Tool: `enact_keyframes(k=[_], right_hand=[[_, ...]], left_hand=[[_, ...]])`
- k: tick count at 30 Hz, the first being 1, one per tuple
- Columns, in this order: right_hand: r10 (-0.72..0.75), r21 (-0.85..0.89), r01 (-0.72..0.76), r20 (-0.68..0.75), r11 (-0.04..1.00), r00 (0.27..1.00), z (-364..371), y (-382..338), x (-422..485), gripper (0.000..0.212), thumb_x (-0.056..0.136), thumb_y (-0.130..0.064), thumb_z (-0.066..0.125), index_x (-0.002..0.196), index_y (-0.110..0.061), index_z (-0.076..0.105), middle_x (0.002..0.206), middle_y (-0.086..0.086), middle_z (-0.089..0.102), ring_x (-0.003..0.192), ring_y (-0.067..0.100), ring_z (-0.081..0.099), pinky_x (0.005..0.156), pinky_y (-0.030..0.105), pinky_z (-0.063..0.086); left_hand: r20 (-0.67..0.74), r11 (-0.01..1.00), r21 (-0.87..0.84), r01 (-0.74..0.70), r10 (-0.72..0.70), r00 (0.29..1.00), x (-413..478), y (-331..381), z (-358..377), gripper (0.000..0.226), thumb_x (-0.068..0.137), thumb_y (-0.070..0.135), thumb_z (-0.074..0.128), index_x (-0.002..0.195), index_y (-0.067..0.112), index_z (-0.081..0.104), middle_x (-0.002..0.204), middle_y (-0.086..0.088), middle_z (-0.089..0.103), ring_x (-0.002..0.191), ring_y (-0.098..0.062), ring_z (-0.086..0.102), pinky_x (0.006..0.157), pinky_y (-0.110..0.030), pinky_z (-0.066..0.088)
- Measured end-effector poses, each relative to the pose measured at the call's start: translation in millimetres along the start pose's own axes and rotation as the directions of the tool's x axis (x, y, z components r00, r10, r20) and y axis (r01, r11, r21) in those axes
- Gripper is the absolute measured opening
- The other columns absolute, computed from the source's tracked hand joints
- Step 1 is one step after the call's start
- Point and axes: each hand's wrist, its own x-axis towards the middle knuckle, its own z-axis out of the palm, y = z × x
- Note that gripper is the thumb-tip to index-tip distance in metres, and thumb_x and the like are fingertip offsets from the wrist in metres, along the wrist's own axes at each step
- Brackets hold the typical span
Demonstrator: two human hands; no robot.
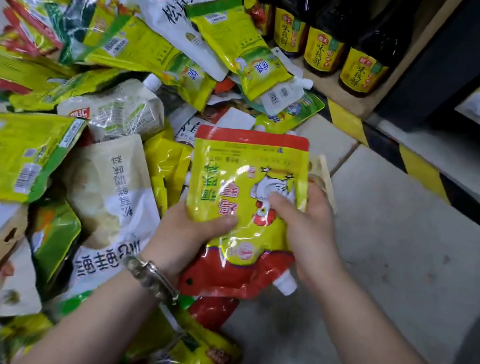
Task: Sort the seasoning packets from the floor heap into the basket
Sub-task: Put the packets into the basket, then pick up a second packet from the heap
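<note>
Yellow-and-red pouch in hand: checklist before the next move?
1. Left hand grips the yellow-and-red pouch at its lower left: ok.
2. Right hand holds its right edge, thumb on the front: ok.
3. Only one packet held: cannot tell; a beige edge shows behind the right hand.
4. Basket in view: not ok, none seen.
5. Sauce bottles apart from the pouch: ok.

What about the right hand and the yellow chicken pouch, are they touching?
Touching. The head view shows the right hand gripping the yellow chicken pouch, thumb across its front.
</note>
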Motion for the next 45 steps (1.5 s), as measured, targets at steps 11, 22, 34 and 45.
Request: enact_keyframes(k=[11, 22, 34, 45], right_hand=[[0.573, 0.076, -0.571, -0.194, 0.818, 0.796, -17, 32, 40, 0.018, 0.085, -0.011, 0.060, 0.069, -0.013, 0.052, 0.061, 0.003, 0.050, 0.042, 0.013, 0.045, 0.037, 0.010, 0.027], [0.513, 0.295, -0.456, -0.154, 0.839, 0.844, 21, 19, 67, 0.029, 0.080, -0.001, 0.069, 0.107, -0.005, 0.063, 0.099, 0.015, 0.069, 0.073, 0.028, 0.066, 0.076, 0.047, 0.056], [-0.112, 0.054, 0.137, -0.323, 0.989, 0.940, -50, -57, 2, 0.043, 0.075, 0.012, 0.063, 0.095, -0.025, 0.055, 0.093, -0.004, 0.067, 0.088, 0.019, 0.066, 0.076, 0.034, 0.055], [-0.507, -0.185, 0.483, -0.486, 0.856, 0.712, -46, -180, -42, 0.041, 0.070, 0.006, 0.066, 0.100, -0.021, 0.058, 0.074, -0.020, 0.059, 0.070, -0.001, 0.057, 0.073, 0.021, 0.048]], left_hand=[[-0.271, 0.982, 0.102, -0.159, 0.181, 0.946, -7, 6, -25, 0.021, 0.077, 0.004, 0.073, 0.090, 0.018, 0.065, 0.071, 0.012, 0.072, 0.062, -0.005, 0.068, 0.061, -0.028, 0.058], [-0.220, 0.991, -0.090, -0.100, 0.078, 0.972, -3, 4, -15, 0.014, 0.085, 0.009, 0.064, 0.097, 0.017, 0.065, 0.095, -0.007, 0.074, 0.082, -0.027, 0.070, 0.077, -0.048, 0.056], [-0.174, 0.970, -0.172, -0.172, 0.142, 0.974, -9, 41, -5, 0.017, 0.092, 0.002, 0.054, 0.089, 0.018, 0.058, 0.061, 0.009, 0.069, 0.051, -0.008, 0.066, 0.041, -0.026, 0.052], [-0.232, 0.877, -0.187, -0.443, 0.399, 0.887, -56, 136, 25, 0.038, 0.076, 0.010, 0.074, 0.113, 0.010, 0.063, 0.080, 0.007, 0.071, 0.060, -0.011, 0.066, 0.048, -0.026, 0.050]])
